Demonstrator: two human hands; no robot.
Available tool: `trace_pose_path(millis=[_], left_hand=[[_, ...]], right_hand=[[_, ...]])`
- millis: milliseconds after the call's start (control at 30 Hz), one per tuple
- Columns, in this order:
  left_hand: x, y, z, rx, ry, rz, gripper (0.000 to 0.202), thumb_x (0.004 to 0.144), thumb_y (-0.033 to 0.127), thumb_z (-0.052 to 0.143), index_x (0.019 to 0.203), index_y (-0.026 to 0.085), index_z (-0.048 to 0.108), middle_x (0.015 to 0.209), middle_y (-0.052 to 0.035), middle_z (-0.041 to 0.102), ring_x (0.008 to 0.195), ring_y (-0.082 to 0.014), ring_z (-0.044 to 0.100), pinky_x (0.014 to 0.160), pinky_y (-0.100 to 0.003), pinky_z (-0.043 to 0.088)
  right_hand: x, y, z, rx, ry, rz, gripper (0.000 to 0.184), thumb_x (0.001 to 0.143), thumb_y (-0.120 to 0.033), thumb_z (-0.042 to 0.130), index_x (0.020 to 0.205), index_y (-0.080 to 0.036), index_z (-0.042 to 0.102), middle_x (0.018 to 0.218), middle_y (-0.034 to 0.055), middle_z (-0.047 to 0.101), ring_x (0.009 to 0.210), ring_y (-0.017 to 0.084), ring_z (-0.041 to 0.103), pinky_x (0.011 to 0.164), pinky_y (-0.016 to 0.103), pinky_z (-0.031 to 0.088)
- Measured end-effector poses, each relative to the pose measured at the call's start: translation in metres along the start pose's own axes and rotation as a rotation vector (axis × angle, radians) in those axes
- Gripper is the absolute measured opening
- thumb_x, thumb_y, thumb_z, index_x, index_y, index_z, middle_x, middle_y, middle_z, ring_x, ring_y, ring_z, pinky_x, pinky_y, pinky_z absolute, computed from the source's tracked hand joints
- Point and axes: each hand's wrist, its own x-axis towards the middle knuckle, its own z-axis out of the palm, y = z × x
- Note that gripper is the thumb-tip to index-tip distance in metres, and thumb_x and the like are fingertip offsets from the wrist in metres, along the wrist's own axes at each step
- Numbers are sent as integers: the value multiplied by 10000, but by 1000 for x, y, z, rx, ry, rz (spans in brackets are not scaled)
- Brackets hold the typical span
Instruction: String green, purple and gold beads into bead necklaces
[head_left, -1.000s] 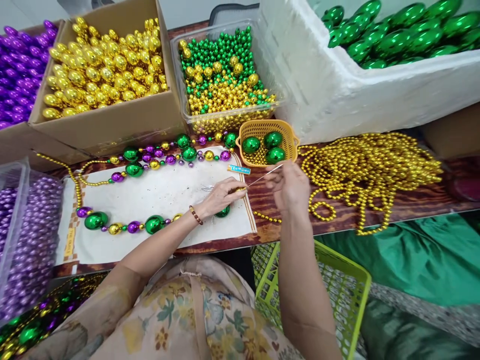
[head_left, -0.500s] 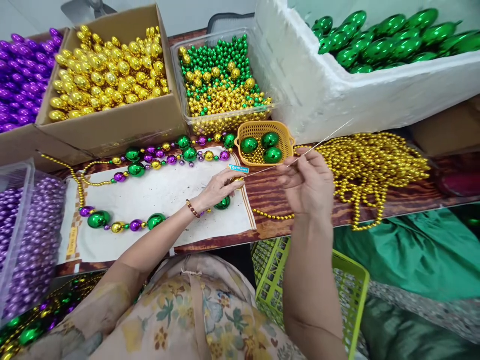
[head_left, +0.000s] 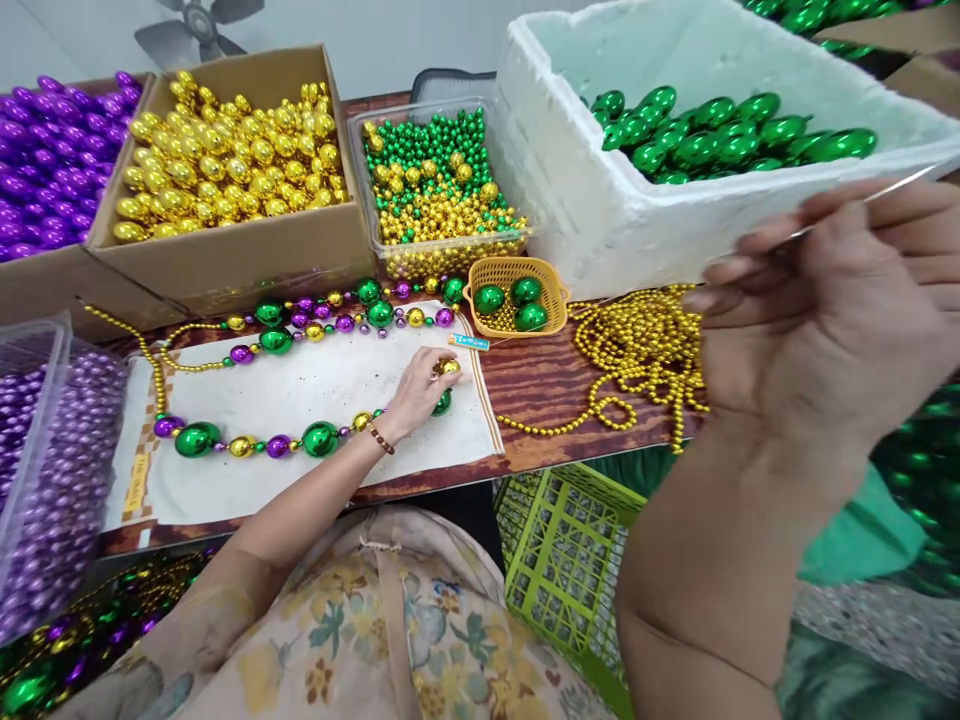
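Note:
My left hand (head_left: 411, 395) rests over the white cloth (head_left: 300, 390), its fingers closed around a shiny gold bead (head_left: 448, 367). Just below those fingers sits a green ball (head_left: 442, 403), partly covered by the hand. A beaded garland (head_left: 278, 446) of purple, green and gold balls runs from there to the left along the cloth. Raised at the right, close to the camera, my right hand (head_left: 832, 270) pinches a thin needle (head_left: 900, 184) that points up and right. Any thread between the two hands is too fine to make out.
An orange basket (head_left: 556, 300) holds green balls and small gold beads. Gold bead strands (head_left: 637, 340) lie right of it. Behind stand a cardboard box (head_left: 232, 240), a clear bin (head_left: 450, 245) and a foam box (head_left: 585, 220). A green crate (head_left: 559, 560) sits below the table edge.
My right hand has swung right and up toward the camera with the needle. My left hand, still on the gold bead, has shifted slightly left. The view has turned a little to the right.

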Motion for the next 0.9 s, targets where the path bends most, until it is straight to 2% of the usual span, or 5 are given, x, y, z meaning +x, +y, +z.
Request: trace_pose_path(millis=[200, 433, 533, 667, 900], left_hand=[[-10, -12, -15, 31, 88, -214, 118, 939, 256, 595, 1011, 170, 558, 1076, -73, 604, 887, -159, 622, 828, -296, 511], [-21, -7, -29, 654, -93, -319, 301, 988, 454, 513, 1053, 178, 612, 1060, -106, 660, 1020, -268, 619, 902, -387, 469], [-22, -7, -34, 707, -114, -320, 311, 1009, 428, 467, 1147, 205, 634, 1113, -107, 655, 1004, -254, 631, 863, -363, 470], [-23, -9, -39, 643, -104, -299, 283, 1008, 351, 460, 1068, 227, 708, 1138, -91, 633, 1012, -235, 638, 862, -347, 477], [-28, -14, -55, 502, -109, -345, 305, 995, 302, 455, 1027, 233, 751, 1072, -75, 664, 1000, -228, 653, 862, -333, 498]], right_hand=[[-2, 4, 26, 12, 98, -167, 162, 890, -104, 624, 825, -211, 727, 717, -38, 716, 559, 99, 667, 409, 194, 500], [-9, -6, 44, -18, 105, -222, 125, 901, -151, 642, 848, -212, 737, 727, -33, 721, 556, 91, 660, 436, 187, 517], [-22, -10, 64, 5, 4, -137, 79, 876, -128, 682, 857, -174, 743, 737, -1, 742, 541, 104, 669, 474, 214, 566], [-38, -8, 86, 56, -97, 44, 59, 856, -124, 719, 890, -157, 756, 763, 16, 753, 582, 103, 701, 535, 204, 593], [-45, 5, 96, 113, -194, 120, 126, 877, -98, 679, 909, -179, 770, 782, 18, 759, 586, 117, 708, 534, 218, 599]])
